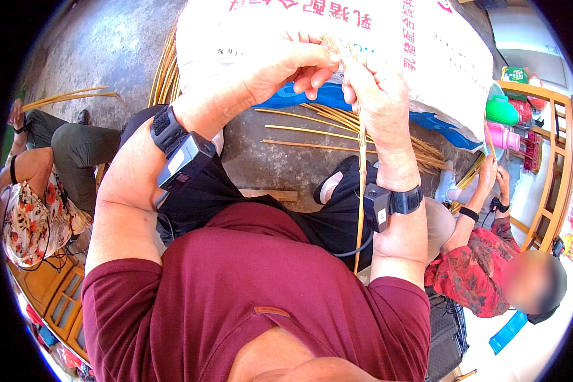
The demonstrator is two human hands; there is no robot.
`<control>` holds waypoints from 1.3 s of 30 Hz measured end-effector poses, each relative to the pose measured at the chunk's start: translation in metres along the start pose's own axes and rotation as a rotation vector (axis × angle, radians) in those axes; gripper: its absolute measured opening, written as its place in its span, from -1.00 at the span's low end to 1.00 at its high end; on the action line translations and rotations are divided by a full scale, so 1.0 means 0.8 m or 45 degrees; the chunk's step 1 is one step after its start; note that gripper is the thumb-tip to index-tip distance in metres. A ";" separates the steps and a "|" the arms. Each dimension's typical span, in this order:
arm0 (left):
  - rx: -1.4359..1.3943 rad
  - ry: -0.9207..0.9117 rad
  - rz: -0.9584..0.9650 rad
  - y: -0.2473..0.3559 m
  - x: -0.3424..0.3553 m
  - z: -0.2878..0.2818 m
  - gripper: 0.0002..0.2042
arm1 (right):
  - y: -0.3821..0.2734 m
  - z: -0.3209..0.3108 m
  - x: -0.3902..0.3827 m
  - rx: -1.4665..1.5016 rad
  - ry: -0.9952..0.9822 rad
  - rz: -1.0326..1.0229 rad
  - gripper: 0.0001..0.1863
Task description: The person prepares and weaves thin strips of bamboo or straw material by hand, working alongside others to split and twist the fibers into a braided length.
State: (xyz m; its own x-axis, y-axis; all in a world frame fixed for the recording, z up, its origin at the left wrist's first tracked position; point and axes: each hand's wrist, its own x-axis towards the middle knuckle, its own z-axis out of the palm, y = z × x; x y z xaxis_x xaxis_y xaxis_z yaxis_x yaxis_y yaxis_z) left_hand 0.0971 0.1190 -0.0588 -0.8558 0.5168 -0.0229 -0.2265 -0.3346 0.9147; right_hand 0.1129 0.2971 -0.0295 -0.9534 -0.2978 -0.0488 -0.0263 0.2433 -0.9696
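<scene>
A thin bundle of tan straw strands (361,197) runs upright beside my right forearm and ends in a frayed, pale tip (342,51) over a large white printed sack (452,89). My left hand (299,67) pinches at the frayed tip with thumb and forefinger, its other fingers curled below. My right hand (375,99) is closed round the bundle just below and to the right of the left one. Long yellow stalks (309,127) lie on the concrete floor under the sack's blue edge, and more (164,70) are at its left side.
A co-worker (38,197) at far left holds stalks (76,95); another (471,267) at right works with strands. A wooden rack (554,165), green and pink plastic containers (503,111) stand at right. A wooden chair (51,293) is lower left, a plank (274,195) on the floor.
</scene>
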 end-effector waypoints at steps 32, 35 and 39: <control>0.030 0.071 0.052 -0.006 0.003 -0.001 -0.83 | 0.006 0.006 0.007 0.016 -0.014 0.026 -0.80; 0.037 0.067 0.063 -0.005 0.003 -0.001 -0.83 | 0.006 0.007 0.008 0.046 -0.003 -0.046 -0.77; 0.024 0.070 0.078 -0.005 0.003 -0.003 -0.83 | 0.004 0.009 0.009 0.056 0.006 -0.020 -0.77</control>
State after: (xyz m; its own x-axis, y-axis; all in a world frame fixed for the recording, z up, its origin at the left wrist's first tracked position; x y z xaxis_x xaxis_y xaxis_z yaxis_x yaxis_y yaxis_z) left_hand 0.0950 0.1197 -0.0633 -0.8921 0.4518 0.0120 -0.1643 -0.3489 0.9226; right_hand 0.1084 0.2893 -0.0343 -0.9543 -0.2972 -0.0325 -0.0282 0.1978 -0.9798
